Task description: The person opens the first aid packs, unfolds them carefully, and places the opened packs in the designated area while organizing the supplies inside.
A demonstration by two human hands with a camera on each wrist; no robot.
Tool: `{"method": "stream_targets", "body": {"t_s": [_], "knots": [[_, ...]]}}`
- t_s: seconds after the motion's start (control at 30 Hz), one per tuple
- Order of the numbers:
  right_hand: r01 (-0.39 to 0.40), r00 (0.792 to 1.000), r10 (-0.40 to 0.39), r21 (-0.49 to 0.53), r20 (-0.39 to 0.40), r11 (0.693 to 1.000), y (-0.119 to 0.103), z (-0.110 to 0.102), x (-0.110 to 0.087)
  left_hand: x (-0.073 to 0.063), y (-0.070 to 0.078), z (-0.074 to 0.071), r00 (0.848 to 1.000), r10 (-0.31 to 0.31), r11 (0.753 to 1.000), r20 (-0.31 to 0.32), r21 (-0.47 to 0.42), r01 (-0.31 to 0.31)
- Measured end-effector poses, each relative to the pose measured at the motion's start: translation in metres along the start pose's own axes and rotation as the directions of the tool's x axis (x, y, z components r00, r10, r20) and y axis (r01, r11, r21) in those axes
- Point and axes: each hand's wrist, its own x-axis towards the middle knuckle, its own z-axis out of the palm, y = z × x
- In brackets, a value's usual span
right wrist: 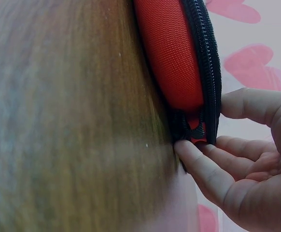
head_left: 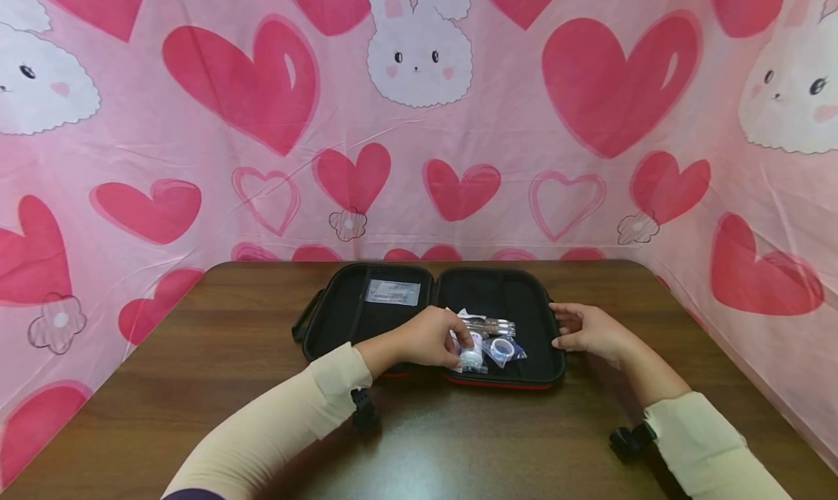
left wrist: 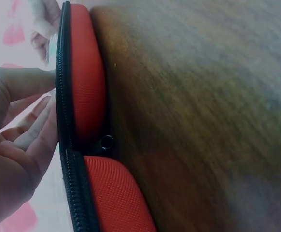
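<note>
**Light contents, firm shell: pinch the one, steady the other**

My left hand (head_left: pixel 432 340) has thumb and bent fingertips closed about a small white roll in clear plastic wrapping (head_left: pixel 473 356), inside the right half of a black-lined case with red woven shell (head_left: pixel 535 340). The case lies unfolded on the brown wooden worktop (head_left: pixel 425 442). With my right hand (head_left: pixel 599 332) I clamp its right edge, thumb upon the zipped rim (one finger reaches lower, near the worktop).

I judge the roll light and rather soft, but its wrapping may be slippery; I should pinch the roll's body, not only the loose plastic. Just beside it lie a white ring-shaped roll in blue-and-clear wrapper (head_left: pixel 502 350) and slim silver sticks (head_left: pixel 494 327), perhaps stiff and easily sliding; these I would take across the middle. The shell seems firm and not heavy, so its rim is a good hold.
</note>
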Motion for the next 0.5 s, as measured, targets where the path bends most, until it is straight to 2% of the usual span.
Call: {"method": "stream_targets", "body": {"t_s": [0.23, 0.37, 0.5], "knots": [[0.010, 1.000, -0.010, -0.014, 0.005, 1.000, 0.000, -0.001, 0.000, -0.005, -0.002, -0.001, 0.997, 0.042, 0.999, -0.058, -0.004, -0.042], [0.001, 1.000, -0.001, -0.018, 0.004, 1.000, 0.001, -0.001, 0.001, -0.008, -0.007, -0.004, 0.993, 0.081, 0.996, -0.080, -0.034, -0.084], [0.004, 1.000, -0.003, -0.018, 0.003, 1.000, 0.002, -0.001, 0.001, -0.014, -0.013, -0.008, 0.992, 0.093, 0.993, -0.088, -0.064, -0.099]]}}
